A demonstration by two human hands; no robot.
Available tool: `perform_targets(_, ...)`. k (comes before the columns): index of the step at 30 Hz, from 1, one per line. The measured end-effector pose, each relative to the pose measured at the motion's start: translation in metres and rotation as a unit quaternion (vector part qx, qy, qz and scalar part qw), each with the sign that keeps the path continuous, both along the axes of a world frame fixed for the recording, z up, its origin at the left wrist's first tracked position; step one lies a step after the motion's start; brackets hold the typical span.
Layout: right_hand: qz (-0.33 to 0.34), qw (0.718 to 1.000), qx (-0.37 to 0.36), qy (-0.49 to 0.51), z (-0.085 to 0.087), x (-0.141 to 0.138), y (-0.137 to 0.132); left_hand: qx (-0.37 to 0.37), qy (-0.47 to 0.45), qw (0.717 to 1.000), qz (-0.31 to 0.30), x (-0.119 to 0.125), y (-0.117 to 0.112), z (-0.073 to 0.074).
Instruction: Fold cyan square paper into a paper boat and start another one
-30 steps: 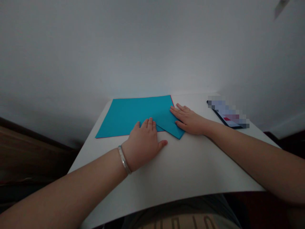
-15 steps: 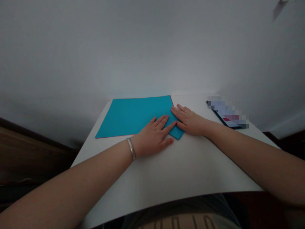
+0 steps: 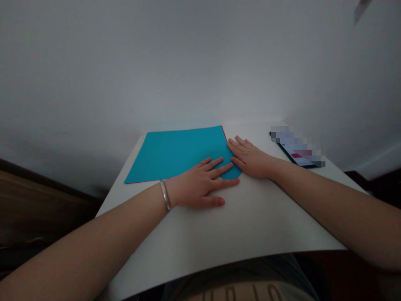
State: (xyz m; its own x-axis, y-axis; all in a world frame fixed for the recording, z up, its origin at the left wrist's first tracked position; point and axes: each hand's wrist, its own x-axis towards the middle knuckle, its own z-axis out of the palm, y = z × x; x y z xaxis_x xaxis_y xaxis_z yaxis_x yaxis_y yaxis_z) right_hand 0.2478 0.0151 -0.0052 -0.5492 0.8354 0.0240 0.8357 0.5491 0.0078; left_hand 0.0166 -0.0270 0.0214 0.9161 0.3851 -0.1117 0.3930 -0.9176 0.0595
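Observation:
A teal sheet of paper (image 3: 175, 152) lies flat on the white table (image 3: 238, 221), its near right corner folded over. My left hand (image 3: 199, 186), with a silver bangle on the wrist, rests palm down with fingers stretched out across the folded corner. My right hand (image 3: 250, 158) lies flat beside it on the paper's right edge, fingers straight and pointing left. Neither hand holds anything.
A dark phone or tablet (image 3: 297, 151) with a lit screen lies at the table's far right. A pale wall rises right behind the table. Dark wooden furniture stands to the left, below table height.
My left hand has slid to the right along the folded corner and its fingers have spread out flat. My right hand has barely moved.

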Motion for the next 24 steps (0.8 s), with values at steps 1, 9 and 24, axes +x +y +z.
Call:
perform_targets(1,-0.004,1.000,-0.002,-0.005,0.001,0.001,0.000,-0.006,-0.002,1.000,0.001,0.000,0.000,0.001)
perform_targets(9,-0.045,0.995,-0.080,-0.031,0.007,0.028,0.008,-0.032,-0.009,0.999,0.016,0.001,-0.002,0.002)
perform_targets(24,0.018,1.000,-0.008,0.001,0.001,0.052,0.016,0.004,-0.018,0.998,0.065,0.001,0.001,-0.004)
